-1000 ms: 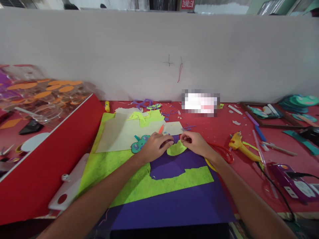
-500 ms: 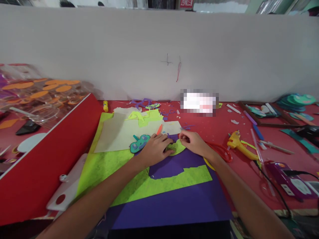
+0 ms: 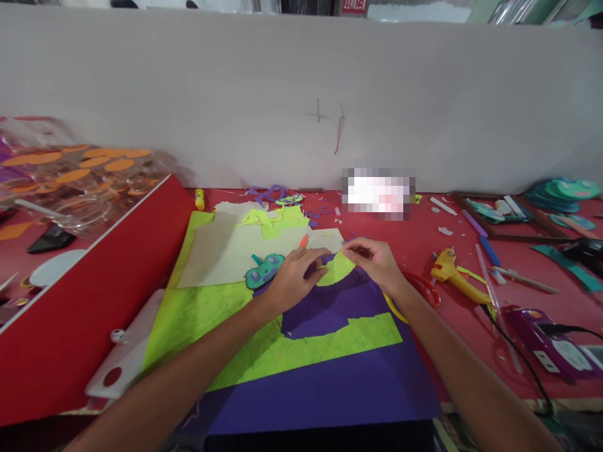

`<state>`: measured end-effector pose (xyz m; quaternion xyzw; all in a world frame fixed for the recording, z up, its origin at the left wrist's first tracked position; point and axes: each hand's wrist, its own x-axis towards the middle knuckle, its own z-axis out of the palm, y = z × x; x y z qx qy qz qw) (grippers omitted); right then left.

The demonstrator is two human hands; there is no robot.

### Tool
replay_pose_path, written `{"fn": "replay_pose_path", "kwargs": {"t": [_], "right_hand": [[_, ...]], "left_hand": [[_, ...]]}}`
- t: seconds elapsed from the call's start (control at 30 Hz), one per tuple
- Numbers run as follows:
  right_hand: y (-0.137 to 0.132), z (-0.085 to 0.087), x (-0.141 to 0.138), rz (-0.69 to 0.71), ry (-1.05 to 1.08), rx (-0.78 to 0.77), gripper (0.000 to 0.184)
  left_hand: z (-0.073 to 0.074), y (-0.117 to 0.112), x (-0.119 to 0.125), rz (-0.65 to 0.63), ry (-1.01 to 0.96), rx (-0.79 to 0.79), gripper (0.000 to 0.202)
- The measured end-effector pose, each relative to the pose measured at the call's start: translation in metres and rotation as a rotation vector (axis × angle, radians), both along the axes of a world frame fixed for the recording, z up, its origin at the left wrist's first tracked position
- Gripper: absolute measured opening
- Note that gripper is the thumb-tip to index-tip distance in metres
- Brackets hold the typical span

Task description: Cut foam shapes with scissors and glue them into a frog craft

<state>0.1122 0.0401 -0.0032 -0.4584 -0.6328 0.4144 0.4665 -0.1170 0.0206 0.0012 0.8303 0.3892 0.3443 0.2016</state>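
My left hand and my right hand meet over a small lime-green cut-out piece, each pinching one end of it. The piece is lifted slightly off a purple sheet. A large lime-green sheet with a cut-away notch lies over the purple one. Just left of my left hand sits a teal frog-shaped cut-out on a pale cream sheet. An orange pen tip shows above my left fingers.
A yellow glue gun and red-handled scissors lie right of my right hand. A purple device with a black cable sits at the right edge. A red board slopes at the left. A white partition wall closes the back.
Both hands have lifted the small lime-green piece a little and tilted it; my right hand rose and moved slightly back. The sheets have stayed put.
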Motion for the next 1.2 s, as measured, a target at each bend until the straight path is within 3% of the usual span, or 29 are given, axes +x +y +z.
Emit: {"fn": "replay_pose_path", "kwargs": {"t": [0.1,0.37,0.5,0.6,0.73,0.83,0.9,1.0,1.2], "right_hand": [[0.0,0.002,0.0,-0.002,0.007,0.013,0.023],[0.0,0.005,0.002,-0.038,0.148,-0.044,0.024],[0.0,0.005,0.001,-0.039,0.197,-0.049,0.025],[0.003,0.011,0.01,-0.086,0.026,0.014,0.025],[-0.004,0.031,0.043,-0.19,-0.512,0.17,0.023],[-0.028,0.041,0.072,-0.193,-0.995,0.015,0.025],[-0.048,0.041,0.086,-0.129,-1.18,-0.084,0.025],[-0.074,0.031,0.093,-0.025,-1.215,-0.105,0.018],[-0.088,0.0,0.085,-0.183,-1.092,-0.023,0.028]], "left_hand": [[-0.002,0.002,0.001,-0.027,-0.042,-0.004,0.008],[-0.003,0.008,-0.006,0.193,-0.266,-0.148,0.009],[-0.008,0.012,-0.007,0.217,-0.319,-0.181,0.013],[-0.01,0.014,-0.007,0.232,-0.354,-0.154,0.014],[-0.01,0.014,-0.007,0.299,-0.391,-0.129,0.015],[-0.009,0.014,-0.007,0.328,-0.376,-0.15,0.015],[-0.009,0.014,-0.007,0.331,-0.357,-0.169,0.017],[-0.007,0.013,-0.007,0.318,-0.331,-0.175,0.015],[-0.002,0.01,-0.006,0.314,-0.305,-0.159,0.018]]}}
